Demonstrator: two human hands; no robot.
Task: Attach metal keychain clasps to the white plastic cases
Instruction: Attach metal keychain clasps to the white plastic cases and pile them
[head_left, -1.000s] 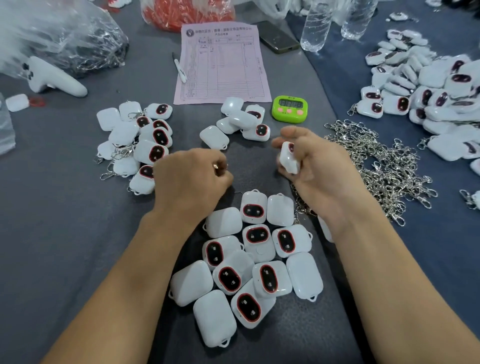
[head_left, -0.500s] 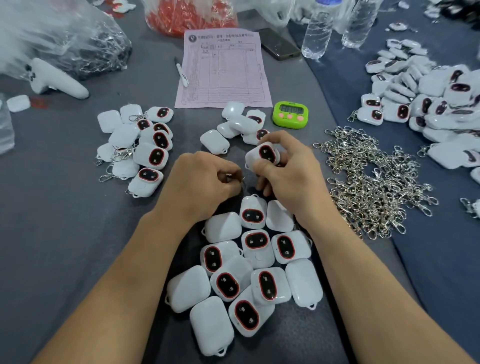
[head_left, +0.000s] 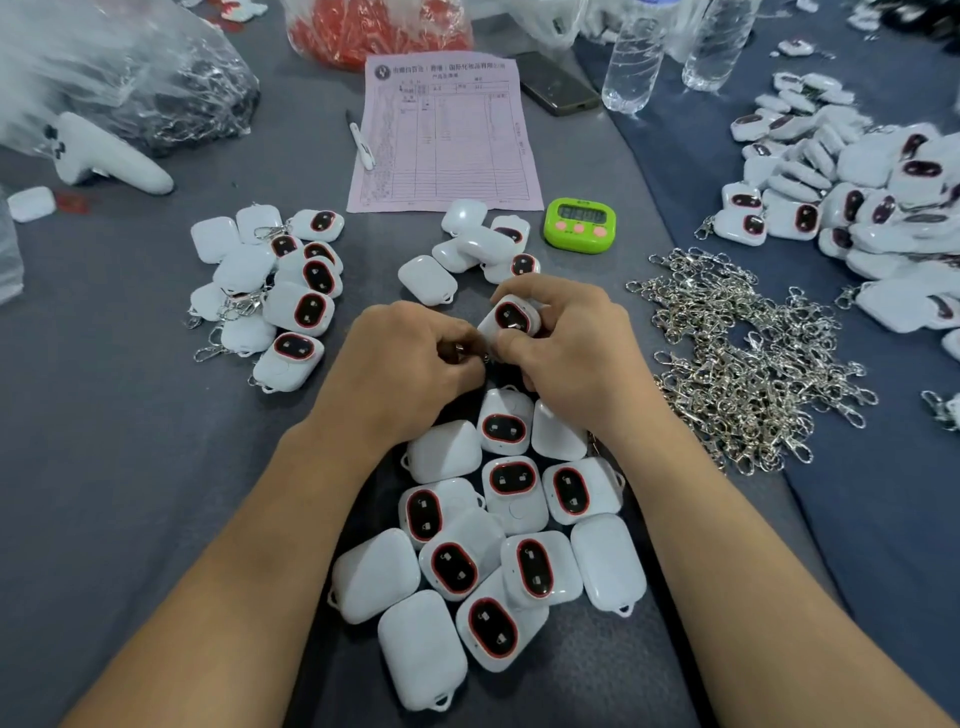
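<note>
My right hand (head_left: 571, 353) grips a white plastic case (head_left: 511, 318) with a red-ringed dark window, held above the table's middle. My left hand (head_left: 405, 364) pinches a small metal clasp (head_left: 470, 354) right at the case's lower left corner; most of the clasp is hidden by my fingers. Below my hands lies a cluster of several white cases (head_left: 498, 535) without clasps. A heap of loose metal clasps (head_left: 748, 358) spreads to the right. At the left, a group of cases with clasps on them (head_left: 275, 296) lies on the grey cloth.
A few more cases (head_left: 467, 249) and a green timer (head_left: 580, 224) sit behind my hands, with a pink form (head_left: 447, 135) and a pen (head_left: 361, 140). A large pile of cases (head_left: 857, 208) fills the right. Water bottles (head_left: 631, 62), a phone (head_left: 558, 85) and plastic bags (head_left: 119, 78) stand at the back.
My right hand brought the case in from the right and turned its window side up. Both hands have closed together, clasp against the case's corner.
</note>
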